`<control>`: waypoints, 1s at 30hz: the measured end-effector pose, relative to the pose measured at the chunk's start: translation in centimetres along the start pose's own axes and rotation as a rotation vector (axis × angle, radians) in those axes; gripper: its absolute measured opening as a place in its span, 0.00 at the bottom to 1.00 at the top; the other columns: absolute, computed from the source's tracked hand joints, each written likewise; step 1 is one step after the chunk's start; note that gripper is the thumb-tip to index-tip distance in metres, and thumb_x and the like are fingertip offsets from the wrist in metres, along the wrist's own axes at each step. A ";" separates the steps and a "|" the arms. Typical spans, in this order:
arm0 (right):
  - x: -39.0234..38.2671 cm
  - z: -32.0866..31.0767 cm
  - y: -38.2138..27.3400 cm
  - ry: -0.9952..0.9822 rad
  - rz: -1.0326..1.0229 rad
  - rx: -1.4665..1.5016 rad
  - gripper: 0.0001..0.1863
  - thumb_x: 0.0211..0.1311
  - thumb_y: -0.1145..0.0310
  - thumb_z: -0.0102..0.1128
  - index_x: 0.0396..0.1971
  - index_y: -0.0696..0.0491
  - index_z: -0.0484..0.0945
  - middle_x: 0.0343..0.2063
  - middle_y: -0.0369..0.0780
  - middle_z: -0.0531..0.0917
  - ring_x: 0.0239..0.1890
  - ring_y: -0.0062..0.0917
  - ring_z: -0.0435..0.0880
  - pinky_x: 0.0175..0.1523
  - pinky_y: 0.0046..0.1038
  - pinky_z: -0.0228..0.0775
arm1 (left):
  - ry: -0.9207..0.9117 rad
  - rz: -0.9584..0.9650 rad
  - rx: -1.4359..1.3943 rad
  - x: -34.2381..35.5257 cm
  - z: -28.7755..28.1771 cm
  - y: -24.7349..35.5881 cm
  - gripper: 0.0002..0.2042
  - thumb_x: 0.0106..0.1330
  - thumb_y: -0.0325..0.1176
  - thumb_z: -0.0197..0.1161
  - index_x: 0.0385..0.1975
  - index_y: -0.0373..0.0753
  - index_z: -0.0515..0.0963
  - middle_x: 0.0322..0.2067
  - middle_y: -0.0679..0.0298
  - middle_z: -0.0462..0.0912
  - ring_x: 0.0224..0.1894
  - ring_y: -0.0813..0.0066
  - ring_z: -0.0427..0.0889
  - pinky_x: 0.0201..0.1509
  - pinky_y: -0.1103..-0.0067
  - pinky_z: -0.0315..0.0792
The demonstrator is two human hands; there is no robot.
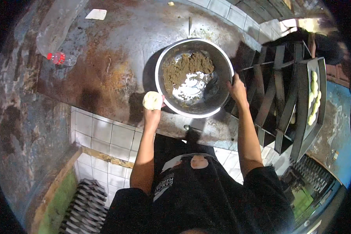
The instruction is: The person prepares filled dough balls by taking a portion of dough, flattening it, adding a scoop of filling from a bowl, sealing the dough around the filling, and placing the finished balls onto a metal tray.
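Note:
A wide metal bowl (210, 91) rests on the stained worktop, holding a crumbly brown mass (187, 64) and a dusting of white powder on its bottom. My left hand (152, 114) is closed round a pale, rounded lump of dough (152, 100), just beside the bowl's left rim. My right hand (237, 89) grips the bowl's right side at the rim, fingers mostly hidden along its outer wall.
Stacked metal trays (280, 89) stand right of the bowl; the outermost (318, 62) holds several pale dough pieces (313, 101). A red-capped plastic bottle (68, 59) lies at left beside clear plastic, with a white rectangle (96, 14) farther back. The worktop (105, 70) ends above a tiled floor.

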State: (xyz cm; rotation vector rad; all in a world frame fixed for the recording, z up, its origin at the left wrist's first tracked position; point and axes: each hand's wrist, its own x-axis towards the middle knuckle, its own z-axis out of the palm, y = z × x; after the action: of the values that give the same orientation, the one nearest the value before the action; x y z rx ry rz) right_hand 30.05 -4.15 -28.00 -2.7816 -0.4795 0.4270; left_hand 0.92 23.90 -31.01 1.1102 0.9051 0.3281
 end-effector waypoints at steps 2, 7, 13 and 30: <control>-1.7 -0.1 -2.1 0.199 -0.024 -0.094 0.35 0.65 0.64 0.71 0.70 0.55 0.68 0.48 0.58 0.86 0.53 0.57 0.86 0.58 0.50 0.78 | -0.011 -0.012 -0.042 -1.0 -0.4 -1.6 0.13 0.77 0.33 0.65 0.54 0.32 0.79 0.46 0.58 0.85 0.47 0.70 0.88 0.46 0.73 0.89; -4.5 3.6 -12.4 -0.493 -0.088 0.382 0.38 0.58 0.38 0.75 0.53 0.58 0.86 0.47 0.56 0.89 0.47 0.47 0.90 0.56 0.42 0.81 | -0.020 -0.124 -0.059 -1.3 -1.0 -2.0 0.15 0.77 0.38 0.65 0.55 0.34 0.78 0.47 0.58 0.86 0.47 0.65 0.89 0.40 0.70 0.90; -4.0 14.6 -17.2 -0.526 0.172 0.138 0.44 0.54 0.29 0.73 0.45 0.63 0.88 0.45 0.59 0.89 0.50 0.48 0.90 0.58 0.44 0.82 | -0.058 -0.144 0.041 -1.4 0.8 0.4 0.13 0.77 0.34 0.65 0.53 0.34 0.78 0.45 0.60 0.83 0.41 0.70 0.87 0.37 0.71 0.90; -4.6 9.9 -12.4 -0.755 0.101 0.775 0.17 0.57 0.62 0.79 0.33 0.60 0.83 0.26 0.45 0.87 0.28 0.29 0.89 0.39 0.33 0.82 | -0.010 0.062 0.887 -0.6 -2.3 5.1 0.18 0.59 0.40 0.75 0.46 0.39 0.87 0.46 0.48 0.89 0.51 0.48 0.88 0.48 0.58 0.81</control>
State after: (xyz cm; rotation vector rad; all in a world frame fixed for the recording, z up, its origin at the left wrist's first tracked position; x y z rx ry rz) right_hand 19.18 7.61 -32.00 -1.8313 -0.2331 1.3619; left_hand -0.19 27.17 -26.60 1.9500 1.0341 -0.0542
